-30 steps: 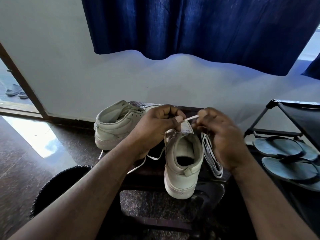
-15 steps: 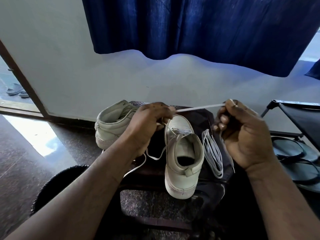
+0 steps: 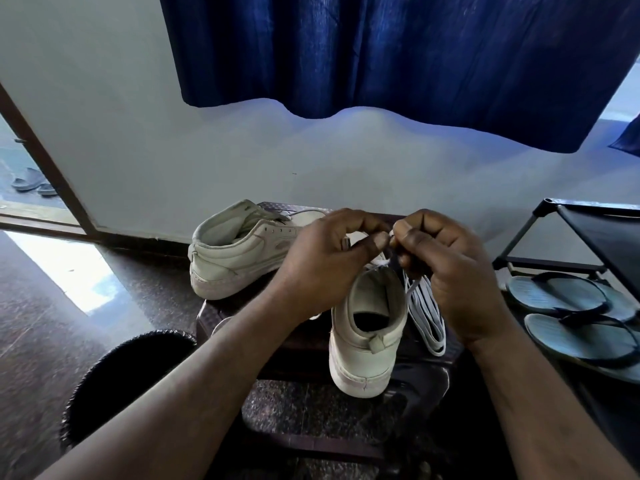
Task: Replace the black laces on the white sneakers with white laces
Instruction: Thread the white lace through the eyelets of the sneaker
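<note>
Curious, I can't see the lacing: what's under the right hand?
A bundle of white laces lies on the stool beside the near sneaker, its far end covered by the right hand. It and the left hand pinch a white lace; the sneaker's eyelets are hidden.

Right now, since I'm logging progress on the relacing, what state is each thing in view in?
Left hand: pinches the white lace.
Right hand: pinches the same lace.
Near sneaker: upright, heel toward the camera, white lace threaded at its top.
Far sneaker: upright, untouched.
Spare laces: bundled, lying beside the near sneaker.
Flip-flops: lying flat, untouched.
</note>
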Motion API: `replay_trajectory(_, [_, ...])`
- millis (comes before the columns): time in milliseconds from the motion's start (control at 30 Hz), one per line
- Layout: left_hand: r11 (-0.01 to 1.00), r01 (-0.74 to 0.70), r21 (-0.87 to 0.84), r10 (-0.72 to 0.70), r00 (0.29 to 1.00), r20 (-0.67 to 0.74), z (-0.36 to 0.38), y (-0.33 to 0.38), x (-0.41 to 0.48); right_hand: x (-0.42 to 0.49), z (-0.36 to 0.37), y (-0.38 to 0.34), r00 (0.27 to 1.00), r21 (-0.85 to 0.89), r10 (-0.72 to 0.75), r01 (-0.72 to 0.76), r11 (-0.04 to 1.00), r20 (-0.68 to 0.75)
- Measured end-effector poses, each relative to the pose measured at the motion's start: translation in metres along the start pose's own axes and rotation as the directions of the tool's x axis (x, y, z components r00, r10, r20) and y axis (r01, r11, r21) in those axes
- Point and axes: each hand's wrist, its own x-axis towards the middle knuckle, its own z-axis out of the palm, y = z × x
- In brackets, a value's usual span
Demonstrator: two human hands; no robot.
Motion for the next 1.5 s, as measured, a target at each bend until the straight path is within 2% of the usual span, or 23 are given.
replay_trajectory(100, [0.996,0.004,0.089,-0.005,1.0,0.006,-0.002,0.002,0.0,0.001,-0.003,0.001,1.0,-0.01,0.012,-0.013,1.0,-0.018])
replay_trajectory(167, [0.943,0.018,0.333,0.007,0.997,-0.075,-0.009,0.003,0.002,0.002,-0.006,-0.001,0.999,0.02,0.015,-0.015,1.0,-0.037])
replay_trajectory(233, [0.814,0.124,0.567,0.017,0.971,-0.238,-0.017,0.003,0.001,0.003,-0.013,-0.004,0.996,0.069,0.021,-0.015,0.998,-0.088])
replay_trajectory(300, [0.759,0.216,0.614,0.04,0.926,-0.374,-0.021,0.004,-0.001,0.004,-0.02,-0.006,0.991,0.089,0.021,-0.009,0.996,-0.132])
replay_trajectory(367, [0.777,0.113,0.619,0.155,0.919,-0.363,-0.021,0.005,-0.003,0.003,-0.019,-0.005,0.991,0.073,0.014,-0.004,0.997,-0.13])
replay_trajectory(433, [0.812,-0.077,0.578,0.28,0.921,-0.271,-0.018,0.006,-0.003,0.002,-0.012,-0.002,0.996,0.029,0.015,-0.013,1.0,-0.089])
replay_trajectory(500, [0.889,-0.163,0.428,0.251,0.955,-0.157,-0.012,0.005,-0.003,0.002,-0.004,0.002,1.0,-0.029,0.013,-0.014,0.999,-0.021])
replay_trajectory(600, [0.961,-0.088,0.261,0.113,0.99,-0.083,-0.003,0.003,-0.005,0.001,0.003,0.003,0.999,-0.073,0.001,0.002,0.997,0.045])
replay_trajectory(733, [0.95,0.052,0.309,-0.007,0.989,-0.145,-0.01,-0.002,0.0,0.004,-0.007,0.004,0.999,-0.081,0.048,-0.049,0.995,-0.026])
replay_trajectory(833, [0.942,0.117,0.315,-0.077,0.988,-0.137,-0.017,-0.003,0.001,0.005,-0.012,0.004,0.997,-0.061,0.06,-0.063,0.996,-0.042])
replay_trajectory(933, [0.98,0.122,0.158,-0.115,0.992,-0.055,-0.013,0.0,-0.003,0.004,-0.011,0.006,0.998,-0.081,0.068,-0.069,0.994,-0.01])
replay_trajectory(1000, [0.993,0.118,0.005,-0.118,0.992,0.038,-0.009,0.001,-0.004,0.003,-0.01,0.007,1.0,-0.188,0.03,-0.027,0.982,0.01])
replay_trajectory(1067, [0.991,0.115,-0.064,-0.11,0.991,0.07,-0.006,0.0,-0.004,0.003,-0.008,0.009,1.0,-0.258,-0.004,0.005,0.966,0.006])
replay_trajectory(1200, [0.983,0.132,-0.125,-0.128,0.991,0.039,-0.006,-0.002,-0.004,0.002,-0.006,0.005,0.995,-0.134,-0.005,-0.009,0.991,-0.104])
replay_trajectory(1267, [0.984,0.139,-0.112,-0.138,0.99,0.019,-0.007,-0.001,-0.003,0.002,-0.009,0.001,0.996,-0.11,0.026,-0.036,0.993,-0.088])
replay_trajectory(1333, [0.981,0.147,-0.128,-0.149,0.989,-0.007,-0.008,0.001,-0.003,0.001,-0.013,-0.002,0.997,-0.196,0.072,-0.072,0.978,-0.008])
replay_trajectory(1400, [0.98,0.153,-0.131,-0.158,0.987,-0.035,-0.009,0.003,-0.003,-0.001,-0.016,-0.003,0.987,-0.373,0.143,-0.105,0.922,0.077])
replay_trajectory(1467, [0.984,0.142,-0.106,-0.148,0.988,-0.052,-0.009,0.002,-0.003,-0.003,-0.018,-0.002,0.978,-0.537,0.19,-0.114,0.836,0.087])
replay_trajectory(1500, [0.985,0.139,-0.098,-0.145,0.988,-0.055,-0.008,0.001,-0.003,-0.003,-0.019,-0.001,0.978,-0.559,0.2,-0.129,0.819,0.067])
